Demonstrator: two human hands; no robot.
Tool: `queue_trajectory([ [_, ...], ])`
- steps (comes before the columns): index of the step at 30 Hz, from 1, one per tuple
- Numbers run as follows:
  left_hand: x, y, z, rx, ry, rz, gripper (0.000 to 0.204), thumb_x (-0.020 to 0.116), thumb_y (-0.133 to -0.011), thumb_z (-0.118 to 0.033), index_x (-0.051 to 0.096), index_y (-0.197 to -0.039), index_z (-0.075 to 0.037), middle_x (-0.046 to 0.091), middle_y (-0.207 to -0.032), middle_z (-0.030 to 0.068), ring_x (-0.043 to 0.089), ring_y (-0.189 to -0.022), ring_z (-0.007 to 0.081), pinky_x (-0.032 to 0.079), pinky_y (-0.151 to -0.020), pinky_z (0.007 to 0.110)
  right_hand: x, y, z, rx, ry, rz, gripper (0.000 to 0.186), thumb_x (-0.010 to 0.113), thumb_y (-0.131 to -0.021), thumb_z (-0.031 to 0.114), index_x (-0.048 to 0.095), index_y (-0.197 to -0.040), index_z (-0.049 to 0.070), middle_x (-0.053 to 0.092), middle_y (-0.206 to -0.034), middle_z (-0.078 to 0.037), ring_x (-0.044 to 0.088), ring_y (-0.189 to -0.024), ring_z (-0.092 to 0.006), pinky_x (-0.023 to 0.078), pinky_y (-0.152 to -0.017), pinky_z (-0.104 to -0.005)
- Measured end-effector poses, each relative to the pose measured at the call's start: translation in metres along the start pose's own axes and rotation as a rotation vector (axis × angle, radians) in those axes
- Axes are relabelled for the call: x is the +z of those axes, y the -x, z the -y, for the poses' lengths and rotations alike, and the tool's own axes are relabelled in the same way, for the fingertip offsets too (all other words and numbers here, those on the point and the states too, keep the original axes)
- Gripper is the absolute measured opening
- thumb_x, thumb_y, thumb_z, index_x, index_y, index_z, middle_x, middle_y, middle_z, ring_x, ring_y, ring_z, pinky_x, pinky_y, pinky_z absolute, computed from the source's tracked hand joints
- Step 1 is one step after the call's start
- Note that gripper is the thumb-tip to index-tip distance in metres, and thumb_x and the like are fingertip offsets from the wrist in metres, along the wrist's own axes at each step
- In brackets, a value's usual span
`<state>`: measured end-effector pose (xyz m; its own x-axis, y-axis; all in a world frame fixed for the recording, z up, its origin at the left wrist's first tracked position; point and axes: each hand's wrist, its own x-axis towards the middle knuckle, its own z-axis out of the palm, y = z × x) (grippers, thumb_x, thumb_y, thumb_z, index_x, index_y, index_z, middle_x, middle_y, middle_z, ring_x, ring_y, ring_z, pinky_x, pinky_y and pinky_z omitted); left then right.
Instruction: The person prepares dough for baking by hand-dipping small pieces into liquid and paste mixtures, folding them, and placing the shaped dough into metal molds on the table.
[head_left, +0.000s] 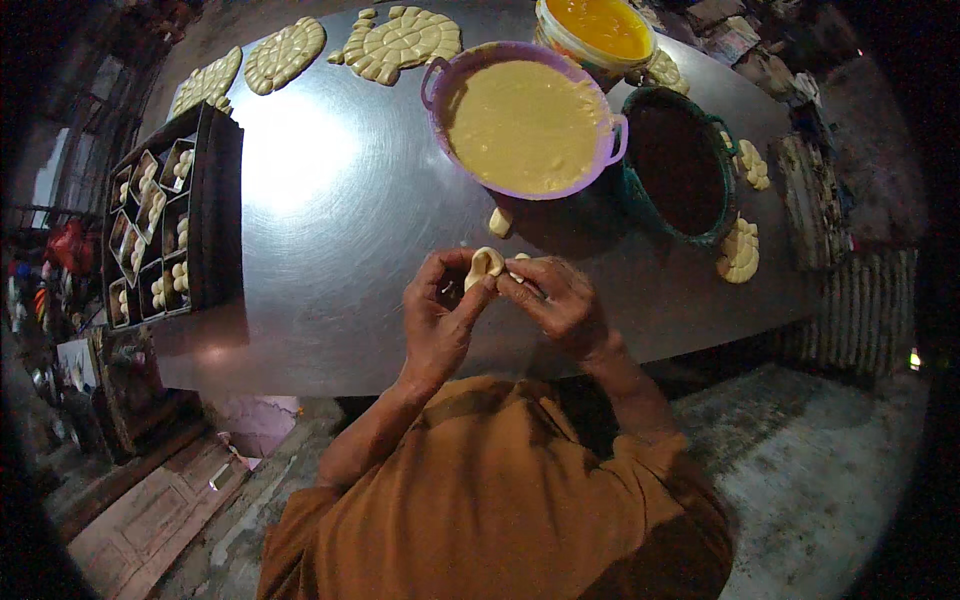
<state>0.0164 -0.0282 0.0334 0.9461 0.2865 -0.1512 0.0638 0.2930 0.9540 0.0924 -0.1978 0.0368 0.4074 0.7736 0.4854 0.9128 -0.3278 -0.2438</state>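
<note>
Over the near part of the table, my left hand (pixel 438 305) is closed round a small pale piece of dough (pixel 486 264), which is pressed into a hollow cup shape. My right hand (pixel 562 300) is pinched at the right edge of this cup. A pale bit of dough (pixel 518 268) shows beside the right fingertips; whether they hold it or it lies behind them, I cannot tell. Just beyond my hands a loose dough lump (pixel 500 222) rests on the metal. Past it stands a purple two-handled basin (pixel 438 128) holding a yellowish, crumbly-looking mass (pixel 525 125).
Right of the purple basin is a green basin (pixel 628 205) with dark contents. Behind stands a white bucket (pixel 570 48) of bright yellow liquid. Dough pieces (pixel 400 42) cluster along the far edge, others (pixel 738 250) at the right. A compartmented dark box (pixel 215 215) stands at the metal table's (pixel 330 300) left.
</note>
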Motion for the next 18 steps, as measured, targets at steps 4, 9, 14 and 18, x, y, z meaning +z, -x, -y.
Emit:
queue_trajectory([
  [4, -0.015, 0.003, 0.013, 0.147, -0.286, 0.012, 0.017, 0.066, -0.087, -0.001, 0.065, -0.104, -0.001, 0.064, -0.096, 0.0059, 0.061, -0.085, 0.0131, 0.049, -0.074, 0.027, 0.000, 0.004, 0.000, 0.143, -0.155, -0.004, 0.034, 0.074, -0.077, 0.008, 0.067, -0.110, 0.006, 0.064, -0.099, -0.010, 0.066, -0.090, -0.0260, 0.056, -0.075, -0.0349],
  [9, -0.032, -0.002, 0.001, 0.137, -0.443, 0.297, 0.030, 0.067, -0.088, -0.007, 0.060, -0.116, 0.001, 0.065, -0.105, 0.0080, 0.062, -0.095, 0.0164, 0.050, -0.083, 0.028, -0.008, -0.022, -0.006, 0.223, -0.437, -0.012, 0.029, 0.079, -0.071, 0.001, 0.070, -0.098, 0.005, 0.066, -0.090, -0.010, 0.066, -0.078, -0.0256, 0.055, -0.070, -0.0357],
  [14, -0.029, -0.006, -0.005, -0.293, 0.326, 0.190, 0.033, 0.064, -0.095, -0.028, 0.064, -0.116, -0.002, 0.067, -0.107, 0.0061, 0.064, -0.093, 0.0156, 0.050, -0.083, 0.029, -0.009, -0.015, -0.007, 0.206, -0.492, -0.105, 0.029, 0.078, -0.072, -0.001, 0.071, -0.099, 0.004, 0.069, -0.092, -0.010, 0.069, -0.082, -0.0260, 0.056, -0.076, -0.0335],
  [18, -0.036, -0.010, 0.029, -0.510, 0.597, 0.174, 0.029, 0.066, -0.094, -0.023, 0.060, -0.116, -0.006, 0.065, -0.108, 0.0043, 0.063, -0.099, 0.0158, 0.052, -0.087, 0.033, 0.005, -0.015, 0.011, 0.180, -0.360, -0.158, 0.033, 0.077, -0.074, 0.000, 0.071, -0.106, 0.004, 0.070, -0.099, -0.010, 0.070, -0.092, -0.0255, 0.057, -0.083, -0.0335],
])
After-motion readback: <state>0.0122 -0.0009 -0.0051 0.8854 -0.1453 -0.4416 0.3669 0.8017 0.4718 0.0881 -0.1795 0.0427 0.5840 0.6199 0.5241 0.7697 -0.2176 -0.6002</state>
